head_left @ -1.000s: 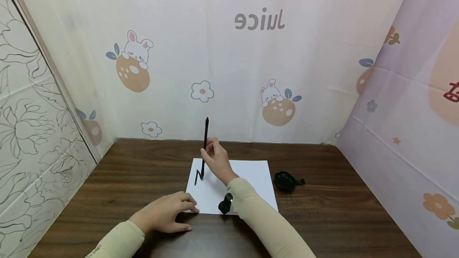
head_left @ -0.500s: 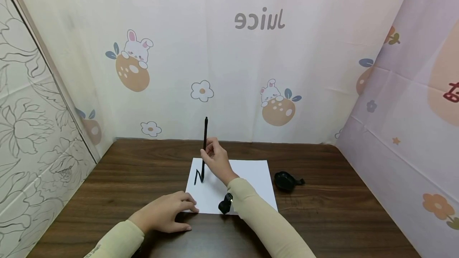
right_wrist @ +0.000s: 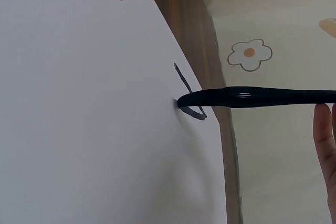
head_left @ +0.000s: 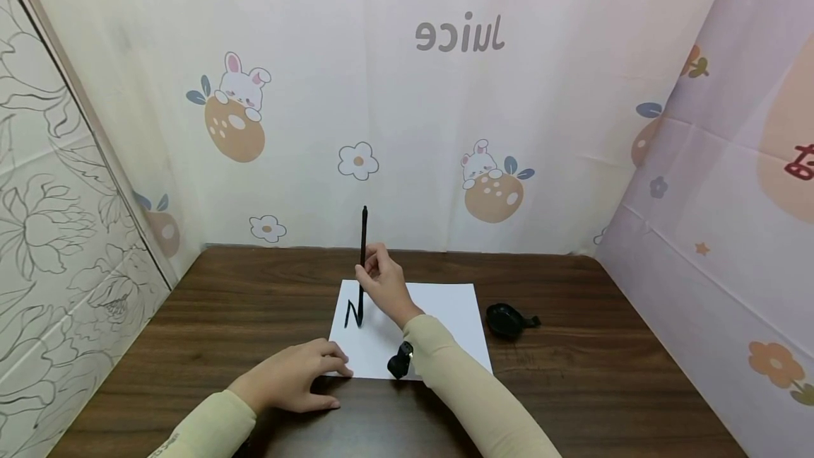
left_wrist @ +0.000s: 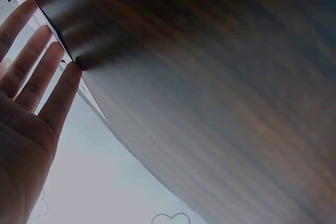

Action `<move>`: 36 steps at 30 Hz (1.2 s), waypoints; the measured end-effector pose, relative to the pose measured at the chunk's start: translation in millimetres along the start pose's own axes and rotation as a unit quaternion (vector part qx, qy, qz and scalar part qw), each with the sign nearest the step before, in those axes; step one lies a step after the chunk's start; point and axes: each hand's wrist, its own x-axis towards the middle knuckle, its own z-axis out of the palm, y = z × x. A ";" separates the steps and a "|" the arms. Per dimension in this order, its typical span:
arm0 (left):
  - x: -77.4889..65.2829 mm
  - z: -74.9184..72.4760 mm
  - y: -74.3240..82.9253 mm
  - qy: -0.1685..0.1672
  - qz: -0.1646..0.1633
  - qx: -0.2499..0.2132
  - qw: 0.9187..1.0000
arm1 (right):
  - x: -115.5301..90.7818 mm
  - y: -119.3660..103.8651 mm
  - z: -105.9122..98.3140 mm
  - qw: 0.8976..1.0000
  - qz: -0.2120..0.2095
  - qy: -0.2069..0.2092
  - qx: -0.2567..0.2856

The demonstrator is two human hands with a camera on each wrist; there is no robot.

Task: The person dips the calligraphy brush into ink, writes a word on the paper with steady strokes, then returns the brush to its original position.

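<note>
My right hand pinches a slim black writing brush, held nearly upright over the left part of a white paper sheet. In the right wrist view the bristles of the brush bend against the paper at the end of a dark stroke. The black ink mark there looks like an N with a short last leg. At the sheet's near left corner my left hand rests palm down, its fingertips on the paper's edge. The left wrist view has its fingers extended and spread a little.
Right of the paper sits a small black round dish with a short handle. Everything lies on a dark wooden table. Behind the table hangs a pale printed curtain. A black wrist camera hangs under the right sleeve.
The brush tip has slid slightly toward the near side of the paper, and the dark stroke has lengthened with it. My left hand has stayed in place.
</note>
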 end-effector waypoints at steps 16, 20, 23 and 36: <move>0.5 -1.7 0.0 -0.010 -0.011 -0.009 1.000 | 4.1 -1.0 -4.2 1.000 -0.005 0.006 0.003; 0.9 -2.0 0.1 -0.006 -0.006 -0.006 1.000 | 4.2 -0.7 -4.2 1.000 -0.006 0.009 0.003; 0.9 -2.2 0.4 -0.003 -0.002 -0.005 1.000 | 4.1 -0.3 -4.2 1.000 -0.006 0.011 0.003; 0.1 -0.5 0.5 0.000 0.002 -0.004 1.000 | 2.4 2.7 -3.9 1.000 -0.010 0.008 0.007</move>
